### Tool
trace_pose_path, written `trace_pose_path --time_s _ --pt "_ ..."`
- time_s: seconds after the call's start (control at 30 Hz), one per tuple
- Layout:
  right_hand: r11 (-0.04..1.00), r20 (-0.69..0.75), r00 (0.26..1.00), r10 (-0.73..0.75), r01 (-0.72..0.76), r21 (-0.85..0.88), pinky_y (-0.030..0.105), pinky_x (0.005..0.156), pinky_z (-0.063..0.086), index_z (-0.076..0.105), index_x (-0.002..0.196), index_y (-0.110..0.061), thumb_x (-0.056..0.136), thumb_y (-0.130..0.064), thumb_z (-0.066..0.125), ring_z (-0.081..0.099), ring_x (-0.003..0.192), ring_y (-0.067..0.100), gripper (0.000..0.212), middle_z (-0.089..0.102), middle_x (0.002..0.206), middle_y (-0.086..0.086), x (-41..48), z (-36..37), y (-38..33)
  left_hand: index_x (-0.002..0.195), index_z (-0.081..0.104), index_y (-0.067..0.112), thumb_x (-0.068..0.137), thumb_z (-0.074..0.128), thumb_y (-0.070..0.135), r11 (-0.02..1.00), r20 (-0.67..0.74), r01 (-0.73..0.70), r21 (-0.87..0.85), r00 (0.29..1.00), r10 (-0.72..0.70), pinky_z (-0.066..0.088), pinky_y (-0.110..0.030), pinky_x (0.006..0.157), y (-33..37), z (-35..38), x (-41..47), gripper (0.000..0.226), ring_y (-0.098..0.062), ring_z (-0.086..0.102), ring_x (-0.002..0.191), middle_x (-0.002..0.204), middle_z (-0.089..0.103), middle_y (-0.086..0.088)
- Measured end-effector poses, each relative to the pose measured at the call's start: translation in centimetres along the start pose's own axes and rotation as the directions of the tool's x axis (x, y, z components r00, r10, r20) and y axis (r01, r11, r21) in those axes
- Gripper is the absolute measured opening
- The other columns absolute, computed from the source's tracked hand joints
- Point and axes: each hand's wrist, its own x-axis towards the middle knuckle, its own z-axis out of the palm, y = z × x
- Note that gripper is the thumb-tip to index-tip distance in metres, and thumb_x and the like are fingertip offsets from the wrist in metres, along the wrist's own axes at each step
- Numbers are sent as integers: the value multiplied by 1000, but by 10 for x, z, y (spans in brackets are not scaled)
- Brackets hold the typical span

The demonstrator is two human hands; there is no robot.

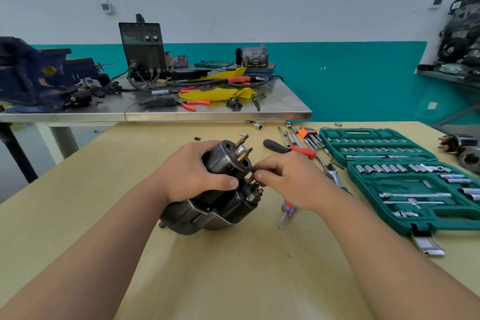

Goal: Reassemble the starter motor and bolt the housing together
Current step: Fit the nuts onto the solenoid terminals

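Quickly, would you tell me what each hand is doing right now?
Left hand: grips the starter motor.
Right hand: pinches a small part by the motor; unclear which.

Open worktop (233, 280) lay in front of the starter motor (215, 205) and off to its left, so a hand could come in from either side there. The left hand (192, 176) gripped the motor's upper barrel and the right hand (288, 179) pinched a small part (254, 170) at its end, taking up both flanks. On the right, a screwdriver (286, 209), pliers (288, 148), a ratchet (331, 171) and the open socket case (405, 227) crowded the way. Behind, the steel table (181, 117) closed off the back.
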Motion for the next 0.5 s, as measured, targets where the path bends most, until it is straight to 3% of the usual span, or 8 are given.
trace_pose_path --time_s 0.1,0.17,0.33,0.43,0.5 --pt "997 -2 1000 -16 16 -77 12 52 36 72 95 -32 92 -37 56 56 68 -6 17 60 69 -24 1 -2 -3 95 67 40 51 77 52 1000 2 0 -5 1000 1 55 -31 75 0 0 -1 47 -10 68 79 86 72 9" --pt "986 21 1000 -22 26 -163 24 54 43 70 87 -30 92 -43 53 56 66 3 22 60 70 -14 4 -6 -6 97 67 41 52 77 52 1000 1 -10 -1 1000 10 55 -33 77 1 1 -3 48 -11 68 81 88 72 9" --pt "973 -2 994 -113 110 -205 31 70 48 66 95 -23 94 -39 50 53 79 3 23 53 84 -14 7 -2 -15 98 67 41 52 77 51 1000 -2 -23 -5 1000 23 54 -33 78 2 2 -5 48 -12 68 83 89 72 9" --pt "971 96 993 62 -38 -235 34 60 47 59 67 -10 97 -51 34 54 56 11 57 56 62 2 1 -13 -7 100 66 43 52 78 50 1000 3 -25 -12 1000 25 54 -34 80 3 2 -8 49 -10 69 85 91 73 10" --pt "976 -2 987 158 -156 -150 28 54 39 53 58 -12 96 -55 30 50 48 10 62 50 52 -2 -4 -27 3 100 65 44 52 77 50 1000 -3 -24 -7 1000 24 55 -36 82 2 1 -8 50 -10 69 86 92 73 12"
